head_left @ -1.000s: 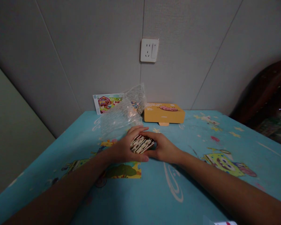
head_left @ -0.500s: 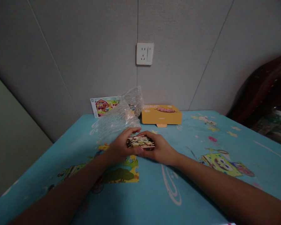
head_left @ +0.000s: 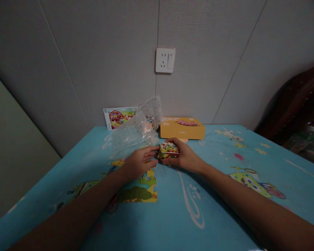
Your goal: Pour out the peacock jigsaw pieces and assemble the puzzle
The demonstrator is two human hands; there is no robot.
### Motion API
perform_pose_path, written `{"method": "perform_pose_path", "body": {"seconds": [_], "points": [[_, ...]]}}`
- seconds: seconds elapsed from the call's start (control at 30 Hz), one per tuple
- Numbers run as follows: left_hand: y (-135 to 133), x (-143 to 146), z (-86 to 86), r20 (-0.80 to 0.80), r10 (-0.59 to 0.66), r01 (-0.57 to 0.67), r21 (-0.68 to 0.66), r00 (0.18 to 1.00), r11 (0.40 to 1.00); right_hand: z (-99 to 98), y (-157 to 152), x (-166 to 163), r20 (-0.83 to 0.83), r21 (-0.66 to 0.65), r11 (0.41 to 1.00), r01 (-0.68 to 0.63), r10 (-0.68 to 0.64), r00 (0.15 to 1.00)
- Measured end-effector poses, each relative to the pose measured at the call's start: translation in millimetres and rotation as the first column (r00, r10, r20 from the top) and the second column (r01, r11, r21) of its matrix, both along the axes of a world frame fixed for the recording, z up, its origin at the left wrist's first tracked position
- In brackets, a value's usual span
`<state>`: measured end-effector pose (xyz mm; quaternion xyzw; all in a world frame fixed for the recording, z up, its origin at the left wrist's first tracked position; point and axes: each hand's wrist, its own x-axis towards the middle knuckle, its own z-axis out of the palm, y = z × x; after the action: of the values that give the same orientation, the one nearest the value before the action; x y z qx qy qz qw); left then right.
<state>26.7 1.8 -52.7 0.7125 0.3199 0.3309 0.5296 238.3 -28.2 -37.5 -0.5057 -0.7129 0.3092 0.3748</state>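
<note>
A thick stack of colourful puzzle pieces [head_left: 169,149] is at the middle of the table. My right hand [head_left: 187,157] grips it from the right, fingers over the far side and thumb along the near side. On the stack's left is my left hand [head_left: 138,162], fingers stretched toward it and thumb apart; whether the fingertips touch the stack I cannot tell. Beneath and beside my left forearm lies a joined puzzle section [head_left: 138,194] in yellow and green, flat on the table and partly covered by the hand.
Crumpled clear bubble wrap [head_left: 133,134] lies behind my left hand, in front of a farm picture sheet [head_left: 119,118] leaning on the wall. An orange box [head_left: 182,131] stands at the table's back. The blue tablecloth [head_left: 225,230] has cartoon prints.
The stack has turned from its layered edges to a printed face and moved slightly right and away with my right hand. My left hand has let go of it.
</note>
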Motion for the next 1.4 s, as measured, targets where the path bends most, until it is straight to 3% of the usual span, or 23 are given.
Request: {"method": "perform_pose_path", "body": {"seconds": [0.1, 0.23, 0.43, 0.63, 0.8, 0.97, 1.07, 1.2, 1.3, 1.4], "points": [[-1.6, 0.8, 2.2, 0.038, -0.048, 0.05, -0.078, 0.998, 0.996, -1.1, -1.7, -0.5, -0.046, 0.024, 0.995, -0.092, 0.093, 0.995], [-4.6, 1.8, 6.4, 0.069, -0.073, 0.078, -0.063, 0.995, 0.995, 3.7, -2.5, 7.4, -0.03, 0.003, 0.978, -0.206, 0.206, 0.978], [-4.8, 2.2, 5.9, 0.083, -0.049, 0.053, -0.037, 0.995, 0.998, 4.0, 1.0, 9.6, -0.085, -0.066, 0.982, -0.174, 0.169, 0.982], [-7.4, -2.5, 10.3, 0.039, -0.073, 0.067, 0.147, 0.997, 0.987, 2.5, -4.3, -6.3, -0.197, 0.031, 0.994, -0.104, 0.108, 0.974], [-11.3, -5.5, 12.5, -0.231, 0.01, 0.067, 0.32, 0.973, 0.945, 0.0, -5.7, -9.4, 0.005, 0.033, 0.994, -0.103, 0.103, 0.995], [-9.7, -4.0, 9.2, -0.235, 0.057, 0.051, 0.429, 0.97, 0.902, 3.2, -6.1, -9.6, 0.04, 0.056, 0.998, -0.033, 0.031, 0.999], [-6.2, -4.4, 13.0, -0.097, 0.149, -0.069, 0.562, 0.984, 0.824, 6.4, -5.6, -9.7, -0.062, 0.081, 0.996, 0.037, -0.032, 0.998], [-3.0, -9.1, 24.3, 0.014, 0.386, -0.255, 0.773, 0.922, 0.58, 7.1, -3.3, -6.6, -0.084, 0.148, 0.981, 0.124, -0.113, 0.99], [-2.2, -12.8, 26.3, -0.086, 0.63, -0.26, 0.861, 0.772, 0.437, 5.9, -2.4, -4.0, 0.099, 0.087, 0.99, 0.113, -0.121, 0.988], [1.2, -17.4, 23.3, -0.254, 0.82, -0.249, 0.87, 0.513, 0.425, 5.9, -2.7, -3.3, 0.186, 0.063, 0.991, 0.115, -0.125, 0.975]]}}
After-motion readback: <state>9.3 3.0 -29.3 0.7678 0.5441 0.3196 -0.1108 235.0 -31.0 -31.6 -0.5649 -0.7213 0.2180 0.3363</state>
